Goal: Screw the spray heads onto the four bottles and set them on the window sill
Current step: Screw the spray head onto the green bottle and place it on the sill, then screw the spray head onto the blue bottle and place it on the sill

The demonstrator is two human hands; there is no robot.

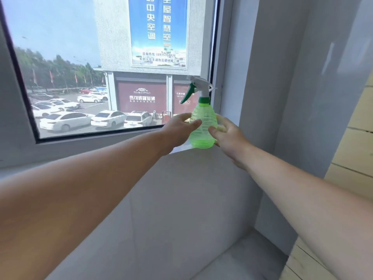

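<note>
**Bottle going down in the corner of the sill**

I'd make sure the base sits flat, then ease both hands away sideways so nothing nudges it.

The left hand (pixel 179 128) and right hand (pixel 230 138) cup the bottle (pixel 202 126), each with a thumb on the front and fingers curled round the back. It stands upright at the right end of the window sill (pixel 201 160), near the frame.

The bottle is clear green and ribbed. Its spray head (pixel 199 85) is white with a green trigger and collar, and sits straight.
</note>
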